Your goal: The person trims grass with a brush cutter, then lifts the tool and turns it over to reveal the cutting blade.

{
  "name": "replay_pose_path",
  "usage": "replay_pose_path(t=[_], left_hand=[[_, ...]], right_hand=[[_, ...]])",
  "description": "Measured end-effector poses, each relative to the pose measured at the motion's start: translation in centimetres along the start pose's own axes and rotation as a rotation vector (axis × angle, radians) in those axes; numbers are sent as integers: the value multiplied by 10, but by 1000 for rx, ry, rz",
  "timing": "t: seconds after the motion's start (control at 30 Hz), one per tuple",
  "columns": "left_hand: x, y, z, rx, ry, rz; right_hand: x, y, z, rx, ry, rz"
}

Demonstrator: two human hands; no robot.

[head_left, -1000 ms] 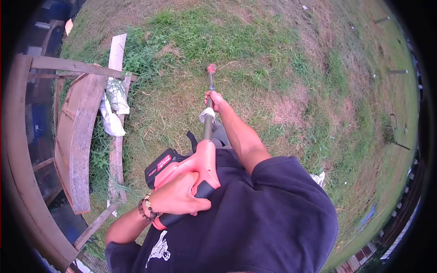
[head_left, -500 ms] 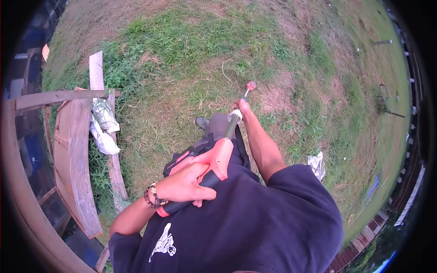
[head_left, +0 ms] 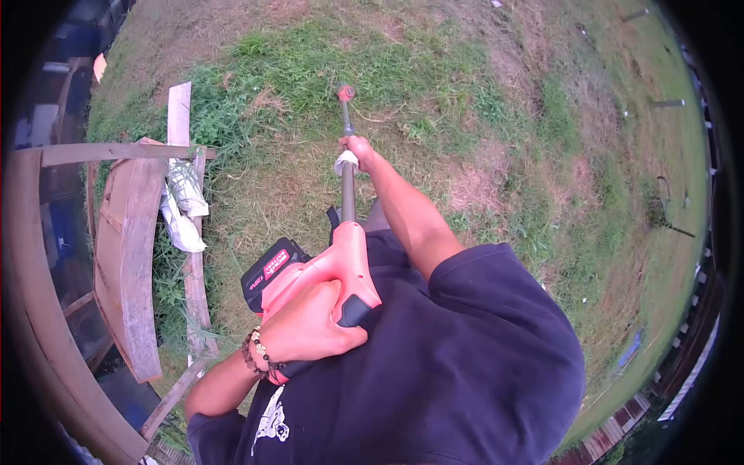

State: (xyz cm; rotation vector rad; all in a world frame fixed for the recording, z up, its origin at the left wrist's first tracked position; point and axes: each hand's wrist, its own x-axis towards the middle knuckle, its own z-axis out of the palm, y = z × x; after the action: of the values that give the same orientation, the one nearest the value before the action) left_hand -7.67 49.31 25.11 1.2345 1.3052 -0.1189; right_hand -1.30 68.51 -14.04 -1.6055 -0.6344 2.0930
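A long pole tool (head_left: 349, 198) with a salmon-coloured body and a black battery runs forward from my torso. My left hand (head_left: 306, 324), with a beaded bracelet at its wrist, is wrapped round the rear handle. Farther along, my right hand (head_left: 359, 149) grips the shaft just past a white wrapping (head_left: 346, 162). The red head (head_left: 345, 93) at the far end is over the green grass (head_left: 302, 70). Part of the shaft is hidden behind the right fingers.
Weathered wooden boards (head_left: 139, 271) and a wooden rail (head_left: 116, 153) stand at the left. White plastic sheeting (head_left: 182, 229) lies among them. Short posts (head_left: 668, 103) and a thin dark stick (head_left: 680, 230) are at the right.
The tool's head and shaft have swung left, along with my right hand and arm. The battery and salmon body have also shifted left and turned. Both hands keep their grip.
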Motion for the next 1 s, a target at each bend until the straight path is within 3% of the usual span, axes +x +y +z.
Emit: replay_pose_path(t=[0.13,0.23,0.37,0.47,0.6,0.7,0.83,0.87,1.0], left_hand=[[12,4,-2,-112,-98,16],[31,16,-12,-332,-339,18],[50,24,-24,-358,-443,71],[58,33,-30,-318,-494,55],[61,60,-24,-151,-450,-53],[62,66,-25,-56,-373,-12],[60,78,-27,46,-127,109],[61,84,-31,119,-160,33],[65,87,-33,156,-142,82]], right_hand=[[-8,13,-51,-52,99,34],[-40,45,-130,-11,252,132],[-60,70,-189,-17,434,182],[-65,70,-209,-61,370,258],[-43,58,-194,-71,248,213],[-34,11,-167,-113,155,206],[-3,-34,-131,-31,156,73],[4,-36,-128,-13,149,33],[-18,-62,-125,-5,151,71]])
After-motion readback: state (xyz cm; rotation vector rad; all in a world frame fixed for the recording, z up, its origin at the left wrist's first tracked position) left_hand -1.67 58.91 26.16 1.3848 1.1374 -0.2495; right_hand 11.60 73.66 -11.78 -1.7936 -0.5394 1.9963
